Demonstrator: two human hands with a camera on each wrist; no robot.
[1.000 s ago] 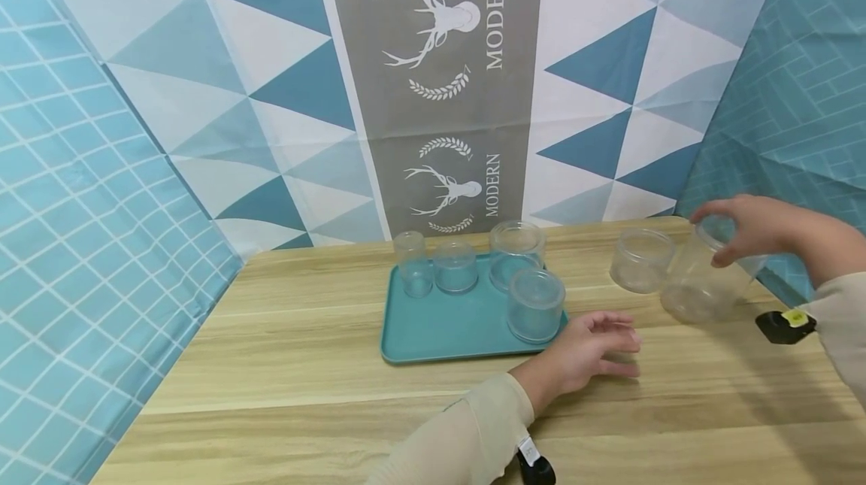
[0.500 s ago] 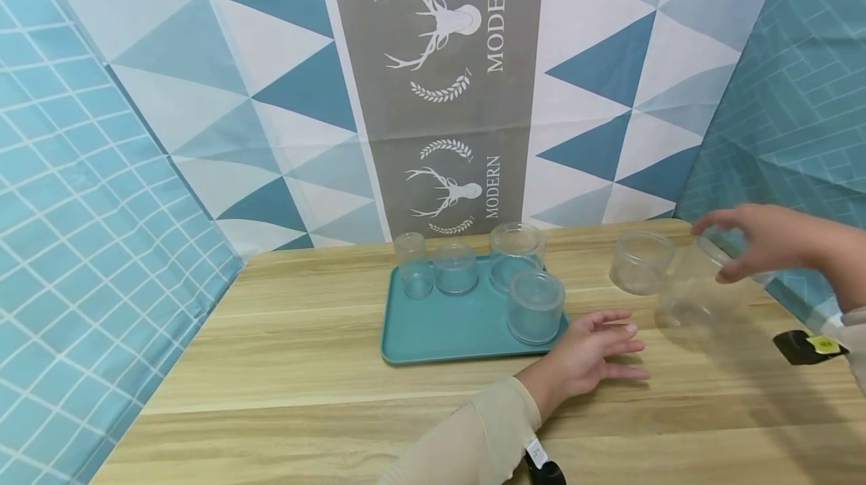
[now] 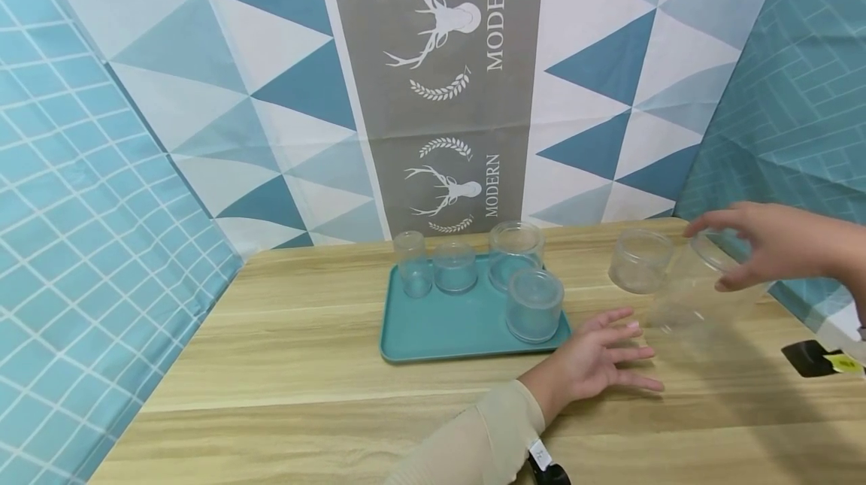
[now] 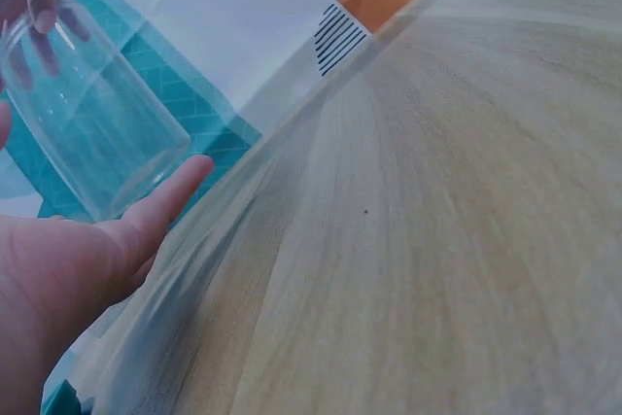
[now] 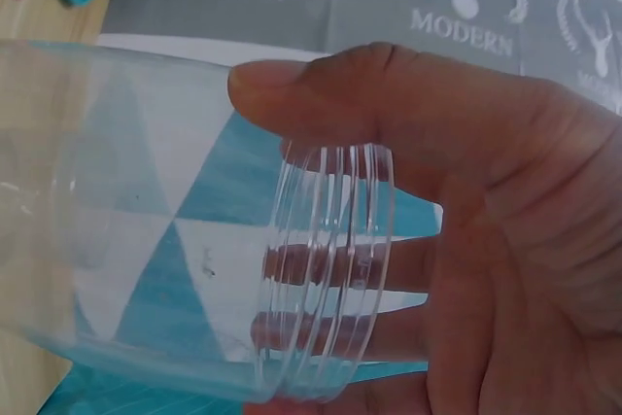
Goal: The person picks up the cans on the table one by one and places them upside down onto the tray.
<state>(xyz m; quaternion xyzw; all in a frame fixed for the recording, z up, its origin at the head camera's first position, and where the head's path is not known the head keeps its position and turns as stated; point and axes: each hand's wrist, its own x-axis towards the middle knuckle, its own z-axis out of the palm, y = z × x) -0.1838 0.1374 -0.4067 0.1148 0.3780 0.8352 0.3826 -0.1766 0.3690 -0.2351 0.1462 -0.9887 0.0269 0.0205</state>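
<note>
My right hand (image 3: 788,244) grips a large clear plastic jar (image 3: 704,297) by its threaded neck. In the right wrist view, the thumb lies on the near side of the jar (image 5: 175,240) and fingers show through the neck from behind. The jar leans with its base towards my left hand. My left hand (image 3: 598,361) has its fingers spread and holds nothing, just right of the tray's front corner. From the left wrist view, the left hand (image 4: 87,259) lies close below the jar's base (image 4: 155,167); whether they touch I cannot tell.
A teal tray (image 3: 440,331) bears a tall narrow jar (image 3: 414,267), a small low jar (image 3: 456,268) and two wider jars, one at the back (image 3: 516,256) and one in front (image 3: 534,308). Another low clear jar (image 3: 640,263) stands on the wooden table (image 3: 304,380) behind the large jar.
The large jar has tilted and shifted slightly left and nearer with my right hand still on its neck. My left hand has moved slightly right, its fingers spreading wider.
</note>
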